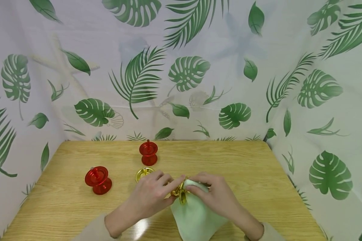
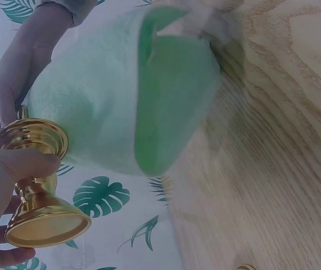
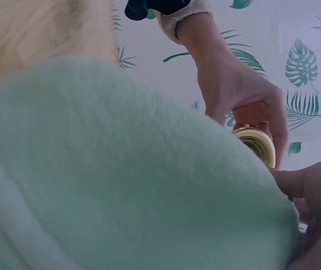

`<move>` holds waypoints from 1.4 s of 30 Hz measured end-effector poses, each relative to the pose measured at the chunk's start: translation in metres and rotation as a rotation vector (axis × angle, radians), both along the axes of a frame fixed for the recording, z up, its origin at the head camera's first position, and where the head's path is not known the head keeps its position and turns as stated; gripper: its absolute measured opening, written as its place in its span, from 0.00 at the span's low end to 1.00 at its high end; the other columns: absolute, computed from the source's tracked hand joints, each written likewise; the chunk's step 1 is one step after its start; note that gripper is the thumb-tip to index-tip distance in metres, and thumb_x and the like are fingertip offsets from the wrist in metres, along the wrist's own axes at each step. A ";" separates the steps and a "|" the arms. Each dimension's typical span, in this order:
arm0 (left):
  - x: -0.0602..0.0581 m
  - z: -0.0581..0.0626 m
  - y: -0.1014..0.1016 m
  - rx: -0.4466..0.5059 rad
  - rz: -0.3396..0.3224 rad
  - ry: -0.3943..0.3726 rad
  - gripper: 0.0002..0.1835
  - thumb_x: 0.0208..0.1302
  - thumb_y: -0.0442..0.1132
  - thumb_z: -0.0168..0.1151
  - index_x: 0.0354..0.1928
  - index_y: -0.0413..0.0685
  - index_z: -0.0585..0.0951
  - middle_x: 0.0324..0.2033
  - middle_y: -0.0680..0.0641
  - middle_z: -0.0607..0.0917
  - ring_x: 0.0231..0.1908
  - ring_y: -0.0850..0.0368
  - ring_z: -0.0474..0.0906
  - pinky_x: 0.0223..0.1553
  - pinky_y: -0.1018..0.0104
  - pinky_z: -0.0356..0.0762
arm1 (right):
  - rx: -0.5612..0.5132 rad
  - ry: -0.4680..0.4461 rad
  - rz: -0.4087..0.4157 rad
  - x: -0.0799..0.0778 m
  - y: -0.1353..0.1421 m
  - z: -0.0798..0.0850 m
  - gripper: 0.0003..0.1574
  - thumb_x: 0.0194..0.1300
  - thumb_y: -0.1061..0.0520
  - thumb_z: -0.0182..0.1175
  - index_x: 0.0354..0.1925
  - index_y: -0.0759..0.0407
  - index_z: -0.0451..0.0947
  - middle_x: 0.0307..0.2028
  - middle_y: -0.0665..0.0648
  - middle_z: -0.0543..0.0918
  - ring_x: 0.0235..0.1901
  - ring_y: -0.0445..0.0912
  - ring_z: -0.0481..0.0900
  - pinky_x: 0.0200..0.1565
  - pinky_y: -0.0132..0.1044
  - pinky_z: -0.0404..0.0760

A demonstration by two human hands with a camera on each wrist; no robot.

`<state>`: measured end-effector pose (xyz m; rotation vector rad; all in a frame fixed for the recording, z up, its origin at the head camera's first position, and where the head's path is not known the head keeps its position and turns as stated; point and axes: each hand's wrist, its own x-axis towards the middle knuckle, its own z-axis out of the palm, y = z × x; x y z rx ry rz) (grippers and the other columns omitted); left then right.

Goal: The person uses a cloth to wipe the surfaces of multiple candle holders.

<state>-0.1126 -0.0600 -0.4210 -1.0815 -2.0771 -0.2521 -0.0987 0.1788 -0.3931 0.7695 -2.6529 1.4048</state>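
Observation:
My left hand (image 1: 151,194) grips a shiny gold candle holder (image 2: 48,216) by its narrow waist, with the flared foot and wide dish showing in the left wrist view. The holder is tilted on its side above the table. In my right hand (image 1: 215,194) a pale green cloth (image 1: 194,216) is pinched between thumb and fingers, right at the dish end of the holder. The cloth hangs down towards the table's near side and fills much of the right wrist view, where it hides part of the gold rim (image 3: 258,145).
Another gold candle holder (image 1: 142,172) stands just behind my left hand, partly hidden by it. Two red candle holders stand on the wooden table (image 1: 244,167), one at the left (image 1: 99,180) and one farther back (image 1: 148,153). Leaf-printed curtains (image 1: 211,97) enclose the table.

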 end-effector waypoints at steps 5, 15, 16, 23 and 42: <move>0.002 -0.003 0.001 -0.007 0.004 -0.016 0.35 0.41 0.49 0.88 0.56 0.58 0.87 0.28 0.58 0.87 0.29 0.61 0.79 0.30 0.72 0.81 | -0.035 -0.091 -0.001 0.000 0.001 -0.002 0.11 0.69 0.50 0.71 0.47 0.51 0.92 0.43 0.51 0.93 0.43 0.38 0.89 0.46 0.31 0.86; 0.006 -0.005 -0.002 -0.014 -0.012 -0.163 0.37 0.41 0.51 0.89 0.59 0.59 0.87 0.30 0.58 0.86 0.29 0.63 0.79 0.30 0.73 0.79 | 0.134 0.603 0.193 0.005 0.002 -0.014 0.17 0.53 0.63 0.80 0.42 0.51 0.92 0.40 0.48 0.89 0.35 0.38 0.87 0.38 0.23 0.83; 0.007 -0.006 -0.002 -0.011 -0.015 -0.177 0.38 0.40 0.51 0.89 0.59 0.59 0.86 0.30 0.59 0.87 0.30 0.63 0.80 0.30 0.73 0.80 | 0.161 0.670 0.210 0.004 0.002 -0.014 0.18 0.52 0.62 0.81 0.42 0.51 0.92 0.40 0.48 0.89 0.36 0.39 0.87 0.38 0.23 0.83; 0.008 -0.010 -0.003 0.002 -0.023 -0.285 0.38 0.43 0.53 0.87 0.61 0.59 0.86 0.33 0.58 0.88 0.32 0.62 0.81 0.31 0.74 0.80 | 0.290 0.797 0.250 0.003 0.008 -0.013 0.17 0.52 0.58 0.80 0.41 0.47 0.90 0.42 0.46 0.88 0.40 0.40 0.88 0.38 0.27 0.86; 0.007 -0.004 -0.010 -0.024 0.011 -0.303 0.37 0.46 0.52 0.86 0.62 0.61 0.85 0.33 0.58 0.88 0.34 0.62 0.82 0.31 0.73 0.80 | 0.030 0.544 0.312 0.004 0.029 -0.004 0.22 0.55 0.68 0.77 0.48 0.55 0.90 0.43 0.52 0.90 0.38 0.41 0.89 0.43 0.22 0.85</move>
